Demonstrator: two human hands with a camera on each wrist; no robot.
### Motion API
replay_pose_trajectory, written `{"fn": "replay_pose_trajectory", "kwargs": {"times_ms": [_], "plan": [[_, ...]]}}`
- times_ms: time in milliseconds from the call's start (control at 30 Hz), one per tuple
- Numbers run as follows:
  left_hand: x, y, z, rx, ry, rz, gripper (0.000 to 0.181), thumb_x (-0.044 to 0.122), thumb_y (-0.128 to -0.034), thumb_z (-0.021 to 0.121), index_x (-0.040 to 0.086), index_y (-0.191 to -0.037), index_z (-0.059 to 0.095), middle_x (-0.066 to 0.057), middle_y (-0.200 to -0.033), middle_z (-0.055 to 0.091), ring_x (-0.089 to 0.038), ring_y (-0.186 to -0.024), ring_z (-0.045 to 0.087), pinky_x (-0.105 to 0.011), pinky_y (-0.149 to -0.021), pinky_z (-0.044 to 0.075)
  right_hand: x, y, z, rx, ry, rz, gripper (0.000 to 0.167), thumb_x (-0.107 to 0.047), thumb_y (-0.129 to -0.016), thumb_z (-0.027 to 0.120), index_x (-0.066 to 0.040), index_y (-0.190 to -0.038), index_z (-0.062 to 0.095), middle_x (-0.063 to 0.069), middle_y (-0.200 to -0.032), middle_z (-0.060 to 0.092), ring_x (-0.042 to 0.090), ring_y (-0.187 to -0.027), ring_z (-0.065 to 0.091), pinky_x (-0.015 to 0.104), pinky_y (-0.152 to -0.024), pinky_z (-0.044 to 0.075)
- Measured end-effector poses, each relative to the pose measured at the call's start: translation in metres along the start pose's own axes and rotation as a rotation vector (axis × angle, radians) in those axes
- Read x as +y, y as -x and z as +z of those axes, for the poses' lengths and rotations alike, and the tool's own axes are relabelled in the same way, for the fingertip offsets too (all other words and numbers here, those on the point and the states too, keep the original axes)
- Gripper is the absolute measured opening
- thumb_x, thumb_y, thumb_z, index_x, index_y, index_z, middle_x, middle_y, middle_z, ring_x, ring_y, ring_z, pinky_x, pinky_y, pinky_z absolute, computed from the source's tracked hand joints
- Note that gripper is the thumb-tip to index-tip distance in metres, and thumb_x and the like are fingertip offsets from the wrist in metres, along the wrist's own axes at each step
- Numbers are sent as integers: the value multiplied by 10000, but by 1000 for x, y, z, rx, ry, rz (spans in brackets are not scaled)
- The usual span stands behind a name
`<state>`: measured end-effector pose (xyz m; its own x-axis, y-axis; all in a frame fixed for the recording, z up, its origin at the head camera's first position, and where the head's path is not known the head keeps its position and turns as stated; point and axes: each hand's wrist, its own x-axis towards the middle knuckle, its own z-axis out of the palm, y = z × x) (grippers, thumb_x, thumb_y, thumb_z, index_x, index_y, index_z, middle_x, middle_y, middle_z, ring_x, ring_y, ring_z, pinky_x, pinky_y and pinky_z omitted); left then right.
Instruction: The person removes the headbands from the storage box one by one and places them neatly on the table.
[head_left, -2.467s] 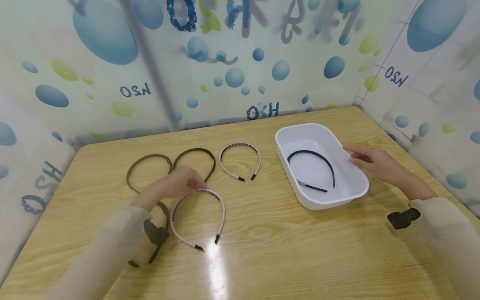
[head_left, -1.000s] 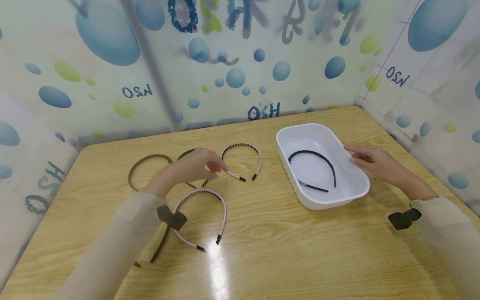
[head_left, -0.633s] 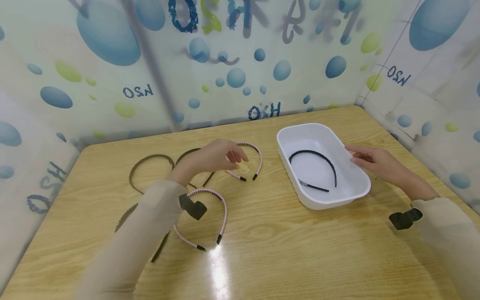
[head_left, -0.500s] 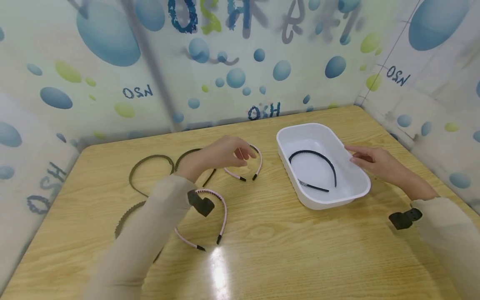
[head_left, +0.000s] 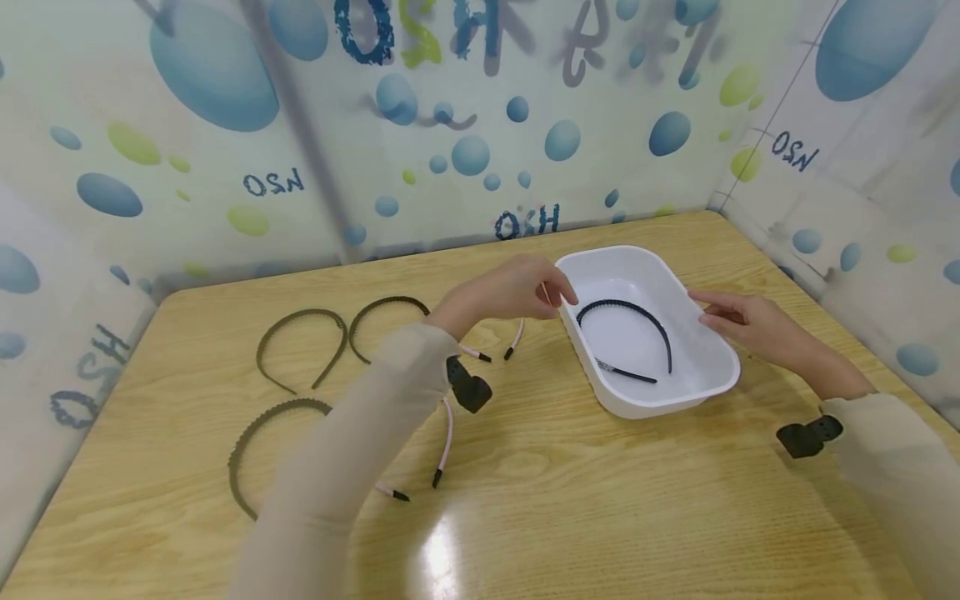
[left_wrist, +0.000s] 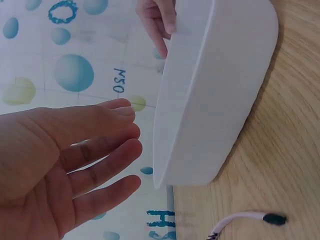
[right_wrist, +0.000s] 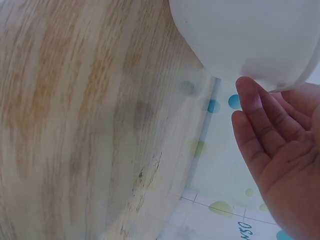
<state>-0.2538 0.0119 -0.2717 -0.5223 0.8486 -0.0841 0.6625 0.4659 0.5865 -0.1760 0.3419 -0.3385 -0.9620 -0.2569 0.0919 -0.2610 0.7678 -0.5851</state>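
Note:
My left hand (head_left: 513, 287) hovers over the left rim of a white plastic tub (head_left: 637, 408), its fingers loosely bent with nothing between them. In the left wrist view, a gap shows between those fingertips and the tub's wall. My right hand (head_left: 750, 325) pinches the tub's right rim, thumb on top and fingers against the outer wall. Inside the tub lies a black headband (head_left: 617, 302). Behind and below the left arm are a pink headband (head_left: 516, 340) and a nearer pink headband (head_left: 449, 437), both partly covered.
On the table's left lie a thin dark headband (head_left: 260, 350), another dark headband (head_left: 390, 298) partly behind the left arm, and a wider toothed headband (head_left: 234, 462) partly under the sleeve. A patterned wall (head_left: 450, 200) borders the table (head_left: 570, 517) at the back.
My left hand has moved right, from the nearer pink headband across the farther one to the tub's left rim. The right hand, tub and headbands have stayed put.

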Motion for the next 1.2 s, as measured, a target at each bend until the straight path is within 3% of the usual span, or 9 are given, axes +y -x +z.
{"fn": "replay_pose_trajectory", "kwargs": {"times_ms": [233,500,700,1000,1200], "plan": [[11,-28,13,-18,7,36,239,66,-870,619,67,-1107,650,-48,-998,624,-129,-910,564,-179,-758,454,2,1,1,-6,-7,2,414,-95,-944,505,86,-1309,430,193,-946,605,37,-719,497,202,-535,418],[25,-57,24,-45,60,32,240,47,-864,617,51,-1102,654,-28,-975,610,-120,-890,534,-175,-729,450,4,1,1,-1,-1,-8,414,-76,-939,509,90,-1309,427,203,-952,606,8,-726,502,181,-551,428],[31,-78,30,-65,25,38,242,49,-864,619,54,-1104,651,-43,-1019,622,-122,-898,538,-165,-738,439,2,-1,0,-11,8,-1,417,-77,-939,508,88,-1312,424,212,-969,604,31,-735,502,170,-568,431],[34,-103,34,-63,28,-50,260,38,-861,616,35,-1120,645,-74,-1105,612,-131,-943,532,-161,-749,431,0,-1,0,-16,20,14,421,-89,-937,515,83,-1312,428,209,-964,606,66,-726,499,177,-560,428],[37,-113,34,-40,44,-151,262,48,-859,622,65,-1119,648,-33,-1095,603,-110,-929,531,-172,-762,421,0,-1,-1,-14,21,4,419,-96,-942,509,83,-1311,429,209,-966,606,54,-731,499,170,-567,419]]}}
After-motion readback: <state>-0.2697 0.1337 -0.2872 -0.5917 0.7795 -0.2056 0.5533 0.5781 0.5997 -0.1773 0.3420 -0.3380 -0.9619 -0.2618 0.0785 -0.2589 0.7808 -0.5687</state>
